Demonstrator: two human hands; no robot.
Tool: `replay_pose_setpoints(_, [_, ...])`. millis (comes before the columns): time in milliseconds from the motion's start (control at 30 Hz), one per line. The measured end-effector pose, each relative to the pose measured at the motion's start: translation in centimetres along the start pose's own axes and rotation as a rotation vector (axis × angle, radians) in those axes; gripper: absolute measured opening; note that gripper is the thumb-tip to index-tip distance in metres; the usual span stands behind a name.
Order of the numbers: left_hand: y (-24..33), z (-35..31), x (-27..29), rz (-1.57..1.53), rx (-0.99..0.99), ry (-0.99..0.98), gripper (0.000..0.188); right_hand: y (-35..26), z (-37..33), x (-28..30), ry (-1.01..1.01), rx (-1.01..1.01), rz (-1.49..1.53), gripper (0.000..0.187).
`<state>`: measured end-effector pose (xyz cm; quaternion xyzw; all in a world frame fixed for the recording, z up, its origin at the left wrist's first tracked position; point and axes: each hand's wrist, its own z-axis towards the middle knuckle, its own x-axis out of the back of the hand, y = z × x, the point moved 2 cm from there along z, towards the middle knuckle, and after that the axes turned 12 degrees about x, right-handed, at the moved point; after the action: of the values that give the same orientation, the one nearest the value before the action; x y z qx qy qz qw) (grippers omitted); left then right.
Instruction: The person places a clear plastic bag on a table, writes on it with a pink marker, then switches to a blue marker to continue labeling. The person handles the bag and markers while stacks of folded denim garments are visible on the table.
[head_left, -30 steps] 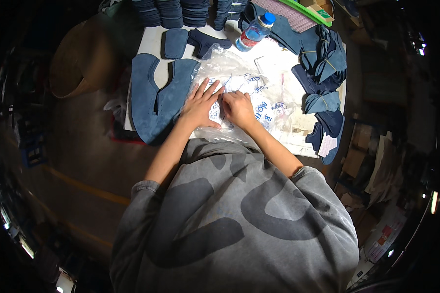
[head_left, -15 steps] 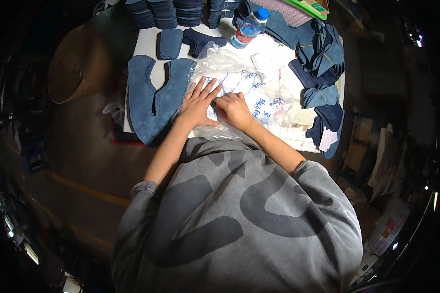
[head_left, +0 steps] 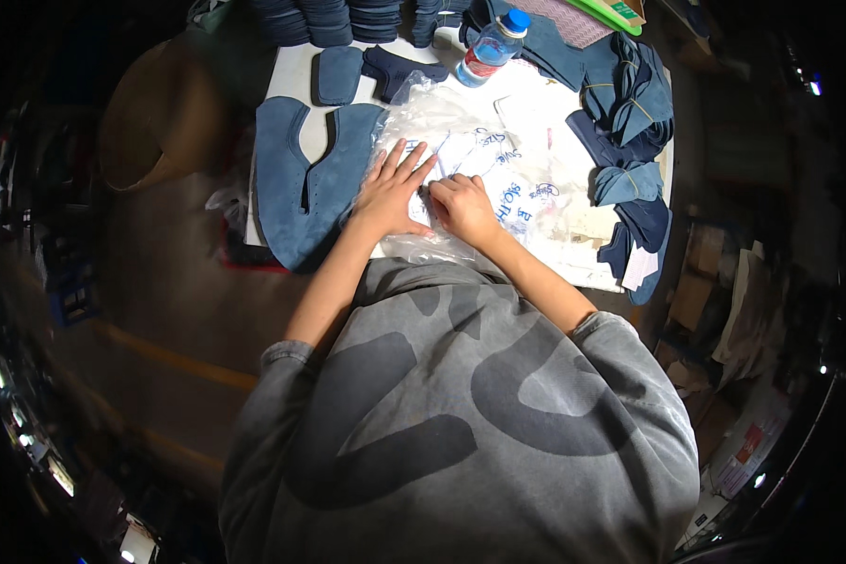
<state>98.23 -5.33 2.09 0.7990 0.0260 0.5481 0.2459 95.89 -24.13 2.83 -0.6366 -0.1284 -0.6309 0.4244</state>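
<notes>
A clear plastic bag (head_left: 425,105) with blue handwriting showing lies crumpled on the white tabletop in front of me. My left hand (head_left: 388,199) presses flat on its left part, fingers spread and pointing away from me. Just right of it, my right hand (head_left: 465,209) is closed with its knuckles up, low over the bag. Its fingers hide whatever is pinched in them. Left of the bag lies a large blue U-shaped suede piece (head_left: 287,211), close beside my left hand. Beyond are a small blue rounded piece (head_left: 337,75) and a darker curved piece (head_left: 399,73).
A bottle with a blue cap (head_left: 489,54) stands behind the bag. Stacks of blue pieces (head_left: 327,21) line the far edge. Banded blue bundles (head_left: 630,183) run down the table's right side. A pink and green basket (head_left: 573,21) sits at the far right.
The whole view has shifted slightly, so the table appears a little farther right and higher. My right hand has moved slightly rightward over the bag; my left hand stays pressed flat.
</notes>
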Motion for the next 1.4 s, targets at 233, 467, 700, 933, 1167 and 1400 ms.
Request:
replay_pose_setpoints(233, [0.1, 0.0, 0.2, 0.031, 0.019, -0.037, 0.147, 0.9, 0.1, 1.0, 0.025, 0.016, -0.056, 0.010])
replay_pose_setpoints(467, [0.2, 0.1, 0.4, 0.071, 0.021, -0.044, 0.146, 0.7, -0.4, 0.2, 0.037, -0.007, 0.044, 0.007])
replay_pose_setpoints(700, [0.3, 0.1, 0.2, 0.128, 0.027, -0.003, 0.147, -0.2, -0.2, -0.3, 0.015, 0.038, 0.106, 0.007])
replay_pose_setpoints(933, [0.2, 0.1, 0.3, 0.065, 0.038, -0.049, 0.154, 3.8, 3.5, 0.8, 0.134, -0.125, 0.021, 0.005])
replay_pose_setpoints(1167, [0.0, 0.1, 0.1, 0.068, 0.039, -0.031, 0.154, 3.6, 3.9, 0.8, 0.053, -0.060, -0.010, 0.004])
replay_pose_setpoints(1400, [0.2, 0.3, 0.5, 0.094, 0.061, -0.067, 0.149, 5.3, 4.9, 1.0, 0.007, 0.029, 0.084, 0.006])
